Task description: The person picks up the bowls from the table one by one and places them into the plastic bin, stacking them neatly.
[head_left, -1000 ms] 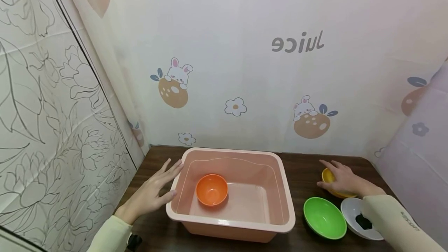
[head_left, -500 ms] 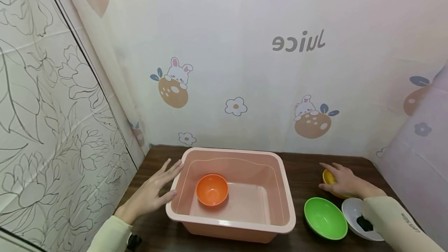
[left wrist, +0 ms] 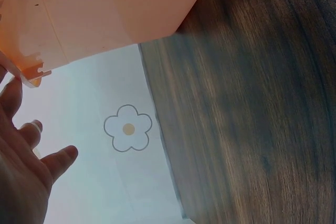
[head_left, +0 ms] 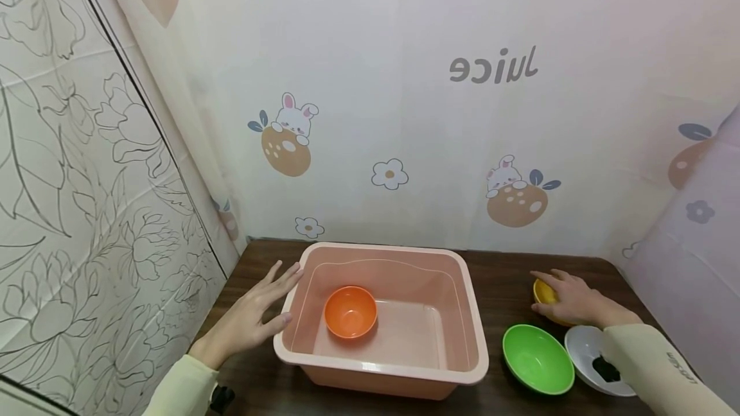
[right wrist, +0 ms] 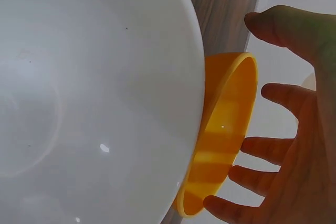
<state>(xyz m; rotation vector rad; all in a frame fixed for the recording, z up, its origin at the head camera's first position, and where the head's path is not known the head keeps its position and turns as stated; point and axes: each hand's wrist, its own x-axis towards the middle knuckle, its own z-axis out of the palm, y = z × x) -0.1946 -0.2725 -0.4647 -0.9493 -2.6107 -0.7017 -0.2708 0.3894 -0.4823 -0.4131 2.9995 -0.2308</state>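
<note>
My left hand [head_left: 248, 320] rests with spread fingers at the left rim of a pink plastic basin [head_left: 370, 370]. In the left wrist view, fingertips meet the basin's edge and the thumb stands away from it. Inside the basin sits an orange bowl [head_left: 350, 313]. At the right, my right hand [head_left: 572, 300] is stretched over a yellow bowl [head_left: 543, 293] and hides much of it. The right wrist view has the fingers spread along the yellow bowl's rim [right wrist: 252, 93], the thumb apart from it; firm contact cannot be told.
A green bowl [head_left: 537, 359] stands right of the basin, beside a white bowl [head_left: 581, 342] partly under the right sleeve. A dark item [head_left: 605, 369] shows against the white bowl. All stand on a dark wooden table [head_left: 503, 268] with a printed curtain [head_left: 428, 121] behind.
The right hand has shifted very slightly to the right over the yellow bowl, as the view has also drifted a little. The left hand, basin and bowls show no clear movement.
</note>
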